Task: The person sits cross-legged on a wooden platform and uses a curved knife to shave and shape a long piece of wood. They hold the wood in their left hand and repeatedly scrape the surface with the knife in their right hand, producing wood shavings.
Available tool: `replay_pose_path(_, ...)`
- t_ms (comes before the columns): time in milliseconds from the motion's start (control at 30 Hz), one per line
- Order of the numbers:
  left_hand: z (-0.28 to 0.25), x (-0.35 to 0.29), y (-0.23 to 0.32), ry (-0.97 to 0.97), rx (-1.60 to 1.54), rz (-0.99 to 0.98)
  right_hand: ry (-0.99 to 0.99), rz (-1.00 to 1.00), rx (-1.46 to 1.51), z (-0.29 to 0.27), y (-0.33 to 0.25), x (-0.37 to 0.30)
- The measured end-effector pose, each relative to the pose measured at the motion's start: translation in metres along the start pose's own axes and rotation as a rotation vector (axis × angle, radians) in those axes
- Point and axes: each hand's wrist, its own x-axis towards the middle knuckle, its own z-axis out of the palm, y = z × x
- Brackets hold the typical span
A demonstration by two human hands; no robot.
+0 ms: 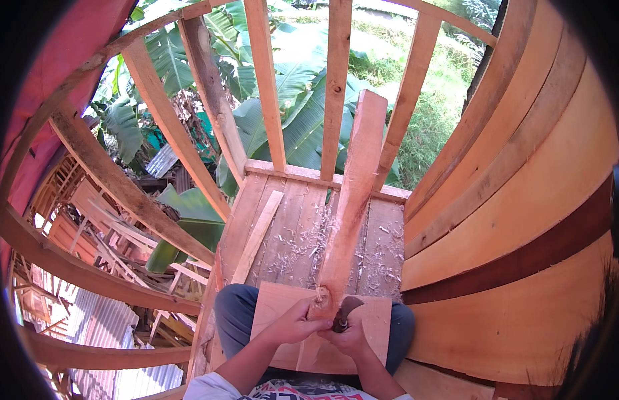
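I sit with a flat wooden board (pixel 276 303) across my lap. A long wooden beam (pixel 357 180) slants away from me, its far end up by the railing and its near end over the board. My left hand (pixel 299 325) is closed around the beam's near end, beside a knot or carved hollow. In my right hand (pixel 350 339) is a carving knife (pixel 350 307) with a dark, broad, curved blade, held close against the beam's right side. My right fingers partly cover its handle, and both hands nearly touch.
Curled shavings (pixel 293 243) litter the plank floor (pixel 246 220), where a loose wooden strip (pixel 257 233) lies to the left. Upright slats (pixel 336 80) stand ahead and at left, with banana leaves beyond. Curved wooden panels (pixel 509 220) wall the right side. Corrugated roofing (pixel 99 333) shows below left.
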Motion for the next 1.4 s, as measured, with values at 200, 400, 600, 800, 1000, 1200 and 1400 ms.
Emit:
replay_pose_path(200,-0.004,-0.023,0.027,0.205,0.054,0.005,0.199,-0.021,-0.014,-0.011,-0.016,0.0)
replay_pose_path(400,-0.013,-0.048,0.037,0.321,0.264,0.053,0.194,-0.207,-0.226,-0.037,-0.028,0.005)
replay_pose_path(600,-0.003,-0.056,0.038,0.282,0.264,0.024,0.362,-0.404,-0.575,-0.04,-0.08,0.028)
replay_pose_path(800,0.013,-0.061,0.053,0.274,0.417,-0.013,0.389,-0.551,-0.831,-0.038,-0.136,0.04)
replay_pose_path(1000,0.023,-0.063,0.058,0.332,0.617,0.029,0.509,-0.62,-1.137,-0.047,-0.154,0.04)
replay_pose_path(1200,0.03,-0.066,0.05,0.366,0.651,0.051,0.675,-0.682,-1.242,-0.055,-0.159,0.043)
replay_pose_path(1400,0.028,-0.072,0.048,0.436,0.606,0.019,0.846,-0.664,-1.117,-0.077,-0.158,0.047)
